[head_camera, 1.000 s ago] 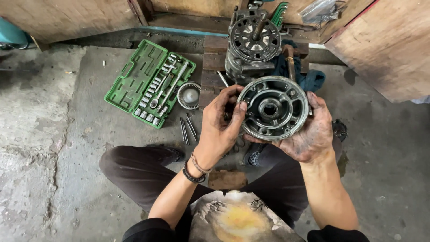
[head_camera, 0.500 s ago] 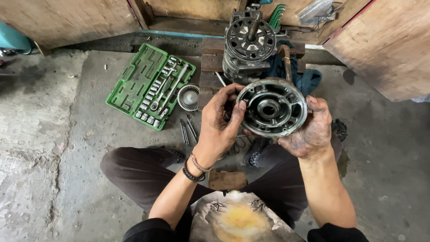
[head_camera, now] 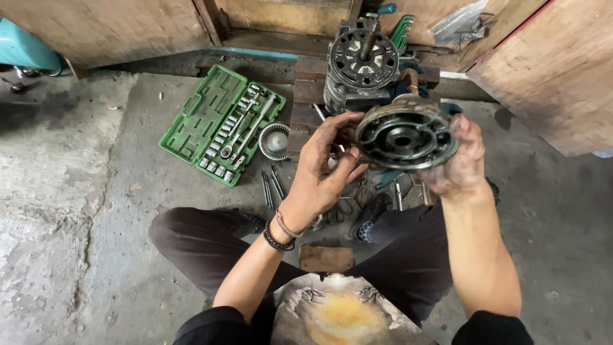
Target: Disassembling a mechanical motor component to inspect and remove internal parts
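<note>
Both hands hold up a round grey metal motor end cover (head_camera: 405, 138), greasy, with a centre hole and several cut-outs. My left hand (head_camera: 324, 165) grips its left rim with fingers curled behind it. My right hand (head_camera: 461, 160), smeared with dirt, holds the right rim. Beyond the cover, an electric motor body (head_camera: 361, 62) with its shaft pointing up stands on wooden blocks (head_camera: 309, 96).
An open green socket set case (head_camera: 221, 124) lies on the concrete floor at left, a small round fan part (head_camera: 275, 140) beside it. Loose long bolts (head_camera: 271, 187) and tools lie near my crossed legs. Wooden boards (head_camera: 554, 76) stand at right and along the back.
The cover has tilted flatter and turned a little between my hands. The view has dipped, so the motor and socket case sit lower in frame.
</note>
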